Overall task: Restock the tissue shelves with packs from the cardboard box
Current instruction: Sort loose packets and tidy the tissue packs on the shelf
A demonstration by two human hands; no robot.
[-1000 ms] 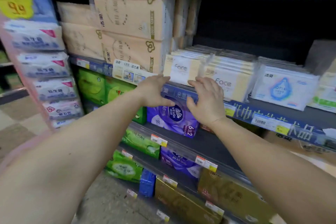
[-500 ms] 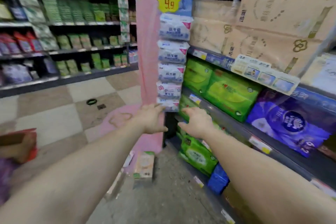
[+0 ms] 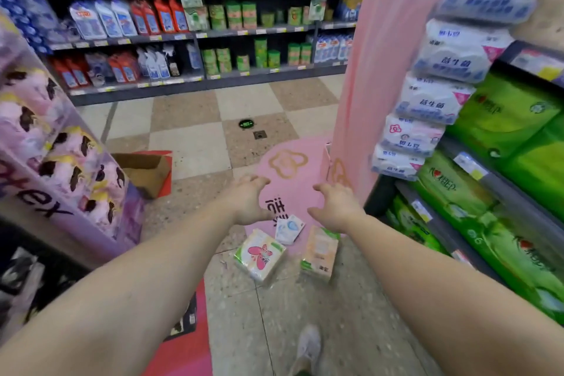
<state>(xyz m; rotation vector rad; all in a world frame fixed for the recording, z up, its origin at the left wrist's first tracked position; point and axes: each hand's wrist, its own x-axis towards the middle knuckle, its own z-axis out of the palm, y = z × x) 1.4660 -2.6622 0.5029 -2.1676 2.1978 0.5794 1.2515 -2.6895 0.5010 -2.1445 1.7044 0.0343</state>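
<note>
At three o'clock I see the tissue shelves (image 3: pixel 503 143), and at nine o'clock an open cardboard box (image 3: pixel 146 172) on the floor. My left hand (image 3: pixel 247 199) and right hand (image 3: pixel 335 207) are spread, holding nothing, above three tissue packs (image 3: pixel 261 254) lying at six o'clock.

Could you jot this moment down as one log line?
left hand open, empty | right hand open, empty | three tissue packs on floor | cardboard box left
</note>
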